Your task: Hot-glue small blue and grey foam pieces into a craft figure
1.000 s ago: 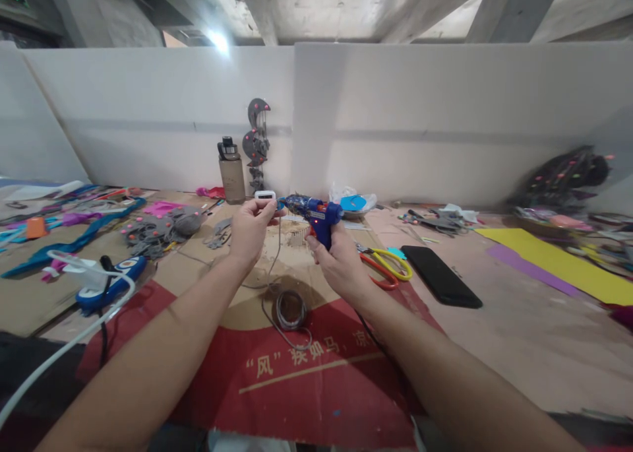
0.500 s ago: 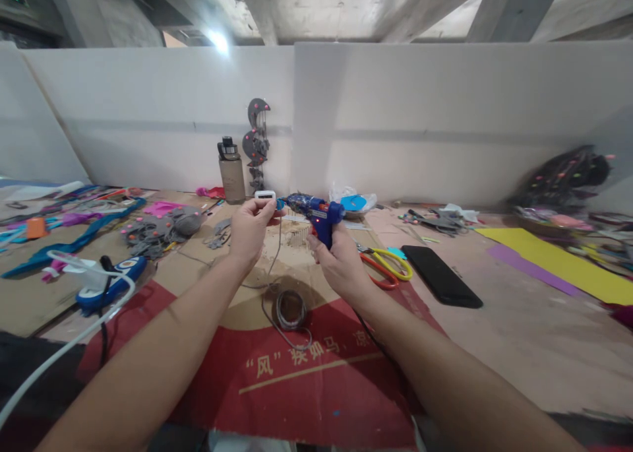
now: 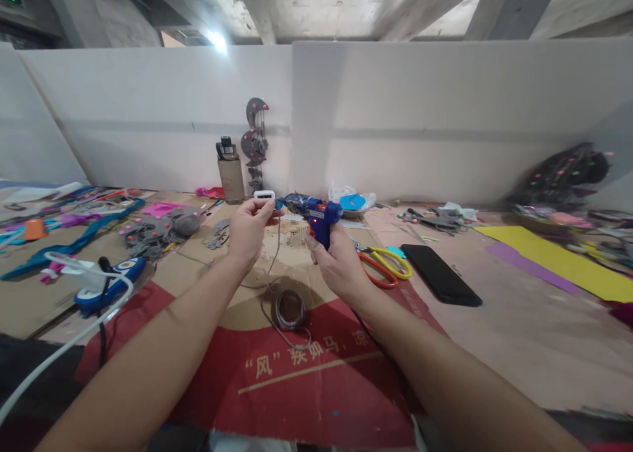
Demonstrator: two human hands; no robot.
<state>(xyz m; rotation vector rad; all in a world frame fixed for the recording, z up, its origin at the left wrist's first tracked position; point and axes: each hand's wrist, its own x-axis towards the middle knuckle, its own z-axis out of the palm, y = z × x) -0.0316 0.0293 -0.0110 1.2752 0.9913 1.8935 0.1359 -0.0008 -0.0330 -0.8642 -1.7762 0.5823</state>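
My right hand (image 3: 339, 257) is wrapped round the handle of a blue hot glue gun (image 3: 322, 220), its red light lit and nozzle pointing left. Finger and thumb of my left hand (image 3: 248, 227) pinch a small blue piece (image 3: 278, 204) right at the nozzle; whether the tip touches it I cannot tell. A thin grey cord (image 3: 277, 241) hangs down from that piece to a loose coil (image 3: 290, 310) on the red and tan cardboard (image 3: 297, 399). Behind my left fingers a small white device (image 3: 264, 194) partly shows.
Right of my right hand lie scissors (image 3: 380, 277) with red and yellow handles and a black phone (image 3: 440, 274). A bottle (image 3: 231, 171) stands by the white partition (image 3: 395, 96). On the left are a blue power strip (image 3: 111, 284) with a white cable and grey pinned pieces (image 3: 163, 231).
Both hands keep nearly the same pose, with the glue gun nozzle staying at the blue piece. The whole view has shifted very slightly.
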